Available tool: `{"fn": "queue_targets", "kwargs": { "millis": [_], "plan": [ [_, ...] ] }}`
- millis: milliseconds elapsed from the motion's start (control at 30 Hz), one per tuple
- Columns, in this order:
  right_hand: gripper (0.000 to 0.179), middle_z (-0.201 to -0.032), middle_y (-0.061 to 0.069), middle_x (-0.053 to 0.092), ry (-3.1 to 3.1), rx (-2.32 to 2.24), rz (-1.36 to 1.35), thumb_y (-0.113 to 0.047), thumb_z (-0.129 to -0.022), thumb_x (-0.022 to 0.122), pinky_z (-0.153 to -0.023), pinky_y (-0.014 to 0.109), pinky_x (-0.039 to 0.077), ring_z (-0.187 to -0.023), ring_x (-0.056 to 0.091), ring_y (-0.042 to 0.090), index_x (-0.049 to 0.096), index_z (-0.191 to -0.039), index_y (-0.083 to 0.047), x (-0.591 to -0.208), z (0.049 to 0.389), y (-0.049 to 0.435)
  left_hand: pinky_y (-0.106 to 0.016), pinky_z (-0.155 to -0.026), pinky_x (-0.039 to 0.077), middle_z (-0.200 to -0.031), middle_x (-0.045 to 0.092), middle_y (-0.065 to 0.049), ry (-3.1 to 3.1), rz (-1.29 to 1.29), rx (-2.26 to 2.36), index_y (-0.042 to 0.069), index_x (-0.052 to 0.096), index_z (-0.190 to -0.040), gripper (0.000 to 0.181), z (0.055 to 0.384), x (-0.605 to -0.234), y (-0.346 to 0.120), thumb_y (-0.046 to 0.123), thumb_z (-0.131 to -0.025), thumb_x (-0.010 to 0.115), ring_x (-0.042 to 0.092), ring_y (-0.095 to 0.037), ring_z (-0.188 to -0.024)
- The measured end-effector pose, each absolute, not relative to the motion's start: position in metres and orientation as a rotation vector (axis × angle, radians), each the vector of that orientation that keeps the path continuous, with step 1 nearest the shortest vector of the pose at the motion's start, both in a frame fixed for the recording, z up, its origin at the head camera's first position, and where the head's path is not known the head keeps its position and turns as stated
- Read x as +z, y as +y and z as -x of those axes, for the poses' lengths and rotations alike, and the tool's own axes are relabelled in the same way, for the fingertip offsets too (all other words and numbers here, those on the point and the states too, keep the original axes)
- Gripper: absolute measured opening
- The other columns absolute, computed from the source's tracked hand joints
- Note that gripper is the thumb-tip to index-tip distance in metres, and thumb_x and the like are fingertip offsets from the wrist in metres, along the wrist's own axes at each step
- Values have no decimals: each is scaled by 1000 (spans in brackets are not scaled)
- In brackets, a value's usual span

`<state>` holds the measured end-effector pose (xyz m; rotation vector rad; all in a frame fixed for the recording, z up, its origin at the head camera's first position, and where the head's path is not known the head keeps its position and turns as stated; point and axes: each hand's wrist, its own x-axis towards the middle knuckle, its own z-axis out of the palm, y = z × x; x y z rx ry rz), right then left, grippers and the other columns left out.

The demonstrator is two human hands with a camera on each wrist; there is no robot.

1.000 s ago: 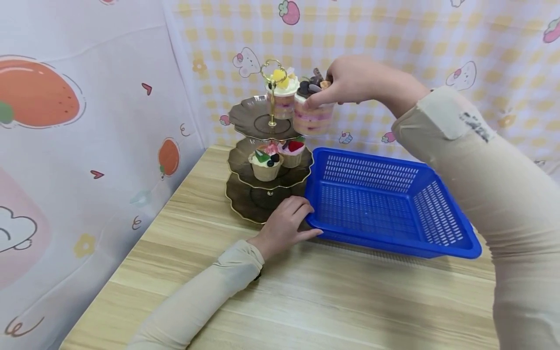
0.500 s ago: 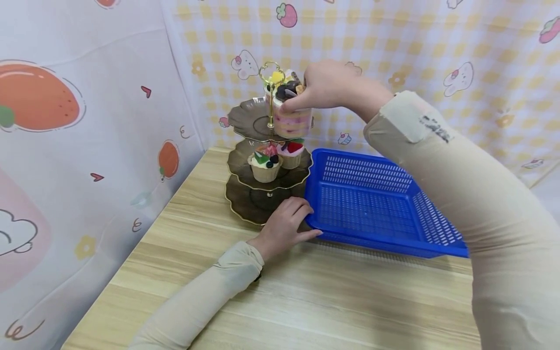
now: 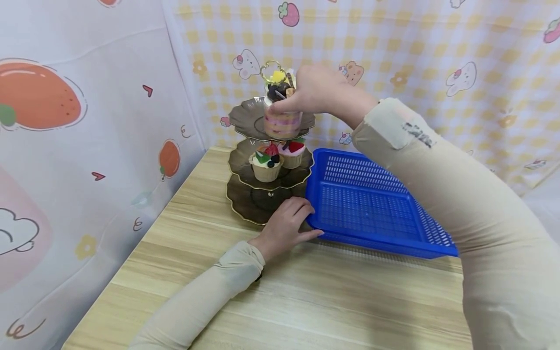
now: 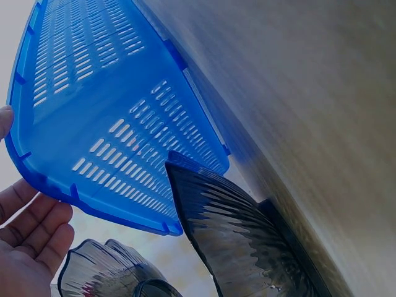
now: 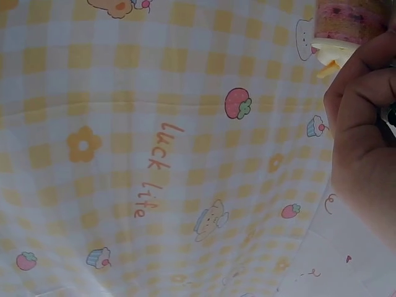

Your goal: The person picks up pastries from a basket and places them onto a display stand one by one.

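Observation:
My right hand (image 3: 316,91) grips a clear dessert cup (image 3: 281,125) with pink and cream layers and dark berries on top. The cup is over the top tier of a three-tier brown cake stand (image 3: 247,118), overlapping a second dessert cup (image 3: 277,77) with yellow fruit and white cream. In the right wrist view the hand's curled fingers hide the held cup. My left hand (image 3: 286,224) holds the near-left corner of a blue plastic basket (image 3: 367,209), thumb and fingers on either side of it. The left wrist view shows those fingers (image 4: 52,226) against the rim.
Small cupcakes, one with green and black toppings (image 3: 266,167) and one with a red berry (image 3: 292,154), sit on the middle tier. The gold ring handle (image 3: 272,65) rises beside the held cup. A patterned curtain (image 3: 407,43) hangs behind the wooden table (image 3: 341,301).
My right hand has carried the dark-berry dessert cup leftward from beside the stand to over its top tier, in front of the yellow-fruit cup. The left hand stays at the basket's corner.

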<state>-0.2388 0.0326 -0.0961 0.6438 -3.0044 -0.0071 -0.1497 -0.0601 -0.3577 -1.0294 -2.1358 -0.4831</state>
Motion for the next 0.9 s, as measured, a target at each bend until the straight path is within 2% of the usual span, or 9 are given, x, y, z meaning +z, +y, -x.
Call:
{"fn": "queue_targets", "kwargs": {
  "millis": [233, 467, 667, 900],
  "plan": [
    [69, -55, -7, 36, -3034, 12, -582, -84, -70, 53, -50, 25, 33, -57, 39, 13, 39, -64, -17, -98, 236, 33, -30, -93, 49, -99, 63, -5, -2155, 1033, -497, 7, 64, -95, 46, 149, -358, -59, 44, -74, 80, 59, -19, -99],
    [69, -69, -3, 49, -3048, 59, -552, -85, -70, 51, -51, 26, 35, -64, 47, 15, 48, -73, -16, -100, 235, 33, -30, -93, 49, -99, 63, -5, -2157, 1031, -515, 7, 64, -95, 44, 149, -357, -60, 43, -74, 80, 59, -19, -99],
    [68, -66, -3, 48, -3039, 93, -552, -83, -71, 52, -51, 25, 34, -63, 46, 15, 48, -73, -15, -100, 234, 33, -30, -93, 49, -99, 63, -5, -2152, 1030, -513, 7, 64, -95, 44, 149, -356, -61, 42, -74, 81, 59, -19, -99],
    [69, -74, 0, 51, -3043, 133, -561, -82, -71, 54, -53, 25, 35, -66, 47, 16, 50, -79, -14, -101, 233, 34, -30, -93, 50, -99, 63, -6, -2144, 1034, -503, 6, 64, -95, 45, 149, -358, -61, 43, -73, 81, 59, -19, -99]
  ]
}}
